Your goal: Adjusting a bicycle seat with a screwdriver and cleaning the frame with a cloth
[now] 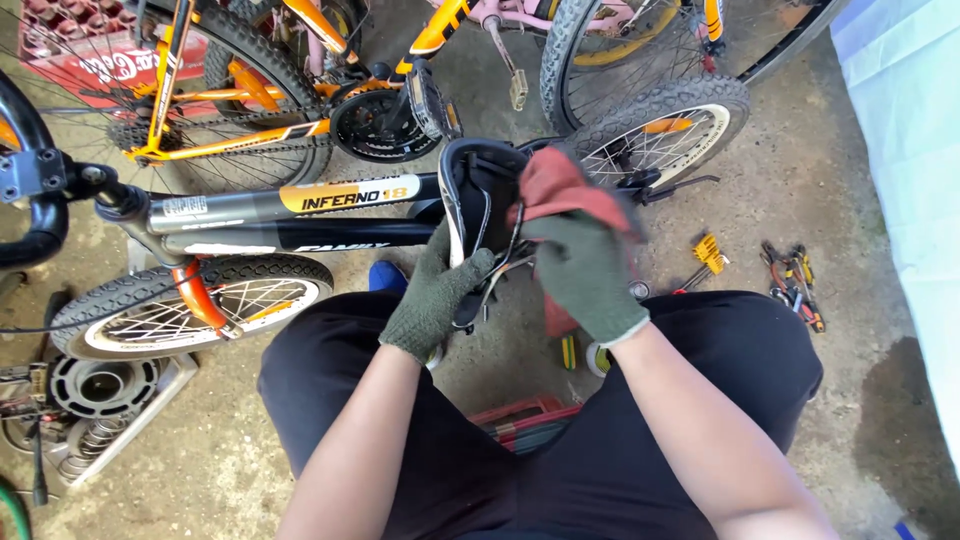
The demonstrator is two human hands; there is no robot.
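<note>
A small black and orange bicycle [300, 215] lies on its side in front of me, with its black saddle [478, 190] tipped up so the underside rails show. My left hand [432, 295], in a dark green knit glove, grips the saddle's lower edge and rails. In the same kind of glove, my right hand [585, 270] presses a red rag [556, 185] against the right side of the saddle. Both of my knees in black trousers frame the bottom of the view.
Another orange bicycle [250, 110] and a pink one [500, 15] stand behind. Pliers and cutters [795, 285] and a yellow hex-key set [708, 252] lie on the concrete at right. Metal sprockets in a tray [95, 395] sit at left, a white sheet [915, 150] at far right.
</note>
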